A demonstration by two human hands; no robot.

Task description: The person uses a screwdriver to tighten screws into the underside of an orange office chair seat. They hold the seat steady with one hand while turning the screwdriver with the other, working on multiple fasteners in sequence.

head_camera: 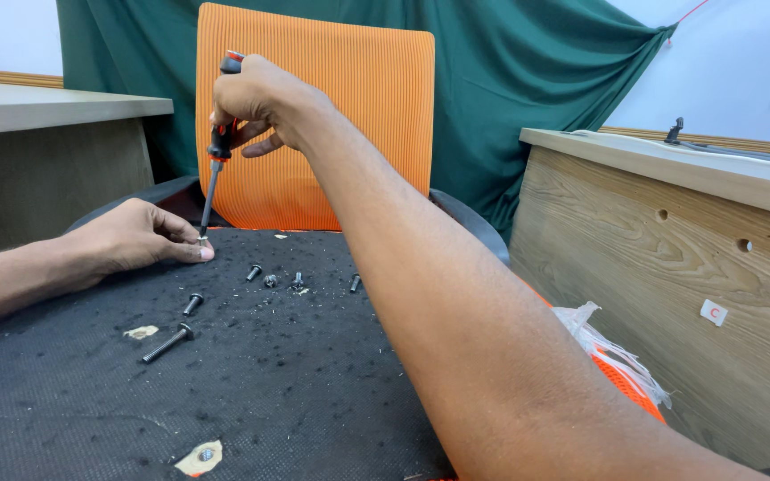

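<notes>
At the rear edge of the black chair seat (296,383), we stand a screwdriver (215,169) upright, its tip on a fastener beside our left hand (131,239), whose fingers pinch there to steady it. Our right hand (260,98), fingers closed round the red-and-black handle, reaches forward, arm extended. Loose bolts (265,278) lie just beside.

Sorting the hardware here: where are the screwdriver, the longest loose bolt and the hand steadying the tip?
screwdriver (221,142), head view, on its black and red handle.
longest bolt (166,344), head view, mid-shank.
left hand (135,236), head view, on its back.
</notes>
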